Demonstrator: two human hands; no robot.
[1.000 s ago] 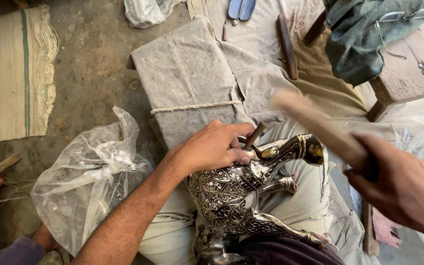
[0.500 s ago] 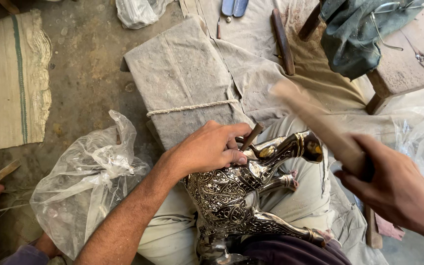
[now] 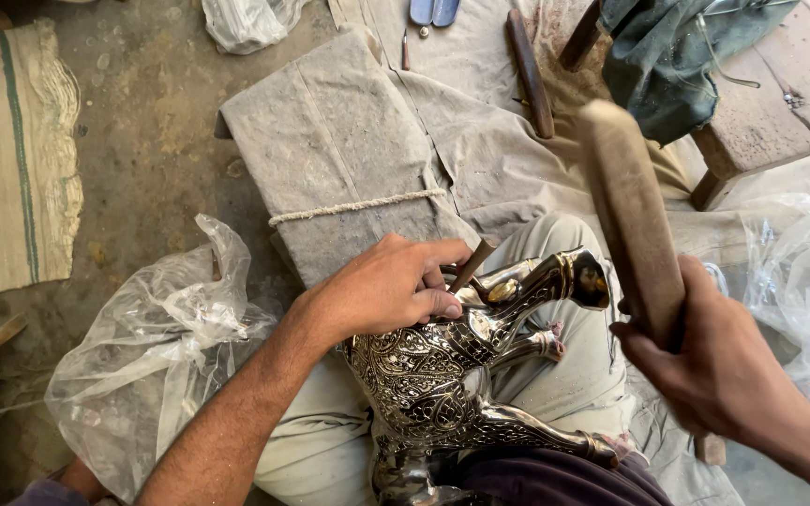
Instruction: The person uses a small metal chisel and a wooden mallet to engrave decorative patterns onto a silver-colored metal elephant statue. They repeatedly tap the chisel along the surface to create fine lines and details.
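The person is sitting low over a rough, stained concrete floor (image 3: pixel 133 122), with a shiny engraved metal horse figure (image 3: pixel 442 375) lying across the lap at about 6 o'clock of the view, its legs pointing out toward 3 o'clock. The left hand (image 3: pixel 382 290) is curling closed around a thin metal punch (image 3: pixel 473 265), pinching it between thumb and fingers and setting its tip against the figure's upper side. The right hand (image 3: pixel 714 361), at 4 o'clock, is wrapping fully shut around a wooden mallet (image 3: pixel 630 220), which is standing raised and slightly blurred above the figure, well apart from the punch.

Just beyond the left hand, toward 12 o'clock, a flat block wrapped in grey cloth (image 3: pixel 339 159) and tied with a pale cord is lying on the floor. A crumpled clear plastic bag (image 3: pixel 152 347) is sitting at 8 o'clock, touching the person's pale trouser leg. A striped woven mat (image 3: pixel 11 159) is lying at 9 o'clock. A worn cloth sheet (image 3: pixel 480 141) is spreading toward 1 o'clock, with a dark wooden-handled tool (image 3: pixel 529 73) resting on it. At 2 o'clock a low wooden stool (image 3: pixel 761 103) is carrying a bundled dark green cloth (image 3: pixel 677 47), and more clear plastic (image 3: pixel 808 281) is bunching at 3 o'clock
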